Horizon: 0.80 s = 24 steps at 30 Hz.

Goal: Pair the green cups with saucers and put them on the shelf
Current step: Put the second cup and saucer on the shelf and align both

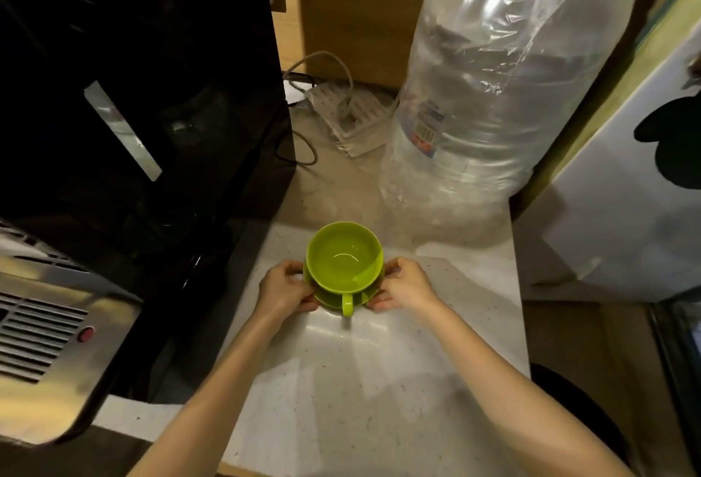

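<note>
I see a pale speckled table (pixel 398 381) bearing a plastic-wrapped bottle (pixel 493 97). Near its middle, a green cup (pixel 343 260) sits on a green saucer (pixel 326 296) — my left hand (pixel 282 289) and right hand (pixel 407 285) grip opposite saucer edges, handle toward me.

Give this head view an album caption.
Both hands, left and right, hold a green saucer carrying its cup.

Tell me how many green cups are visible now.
1. The green cup sits on a green saucer held by the left hand and right hand above the white counter. Others may be outside the view.
</note>
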Motion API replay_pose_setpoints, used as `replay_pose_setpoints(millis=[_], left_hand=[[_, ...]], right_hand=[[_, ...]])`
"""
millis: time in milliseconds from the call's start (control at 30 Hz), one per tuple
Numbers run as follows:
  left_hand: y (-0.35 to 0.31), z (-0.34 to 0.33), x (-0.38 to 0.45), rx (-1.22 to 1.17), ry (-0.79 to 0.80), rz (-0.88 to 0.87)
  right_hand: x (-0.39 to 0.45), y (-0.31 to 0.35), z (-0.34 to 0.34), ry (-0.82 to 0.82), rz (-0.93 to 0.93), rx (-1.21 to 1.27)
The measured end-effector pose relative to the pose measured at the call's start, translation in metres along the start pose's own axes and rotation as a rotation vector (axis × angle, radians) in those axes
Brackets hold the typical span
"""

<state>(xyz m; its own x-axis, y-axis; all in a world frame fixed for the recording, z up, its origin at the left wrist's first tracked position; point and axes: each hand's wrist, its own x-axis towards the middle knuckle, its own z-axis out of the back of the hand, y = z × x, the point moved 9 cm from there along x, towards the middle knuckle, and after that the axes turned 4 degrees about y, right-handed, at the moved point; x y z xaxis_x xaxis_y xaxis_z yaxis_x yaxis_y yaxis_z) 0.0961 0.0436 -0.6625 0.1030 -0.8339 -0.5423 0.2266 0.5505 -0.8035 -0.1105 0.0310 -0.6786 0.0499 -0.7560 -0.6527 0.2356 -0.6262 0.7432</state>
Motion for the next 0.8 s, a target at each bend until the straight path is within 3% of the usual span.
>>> replay_pose_setpoints(millis=[400,800], left_hand=[[-0.020,-0.006,-0.014,-0.146,0.094,-0.026],[-0.156,-0.002,-0.102,-0.386,0.200,-0.381]], right_hand=[[-0.029,0.024,0.015,0.020,0.089,0.075],[-0.142,0.136,0.058,0.045,0.458,0.367]])
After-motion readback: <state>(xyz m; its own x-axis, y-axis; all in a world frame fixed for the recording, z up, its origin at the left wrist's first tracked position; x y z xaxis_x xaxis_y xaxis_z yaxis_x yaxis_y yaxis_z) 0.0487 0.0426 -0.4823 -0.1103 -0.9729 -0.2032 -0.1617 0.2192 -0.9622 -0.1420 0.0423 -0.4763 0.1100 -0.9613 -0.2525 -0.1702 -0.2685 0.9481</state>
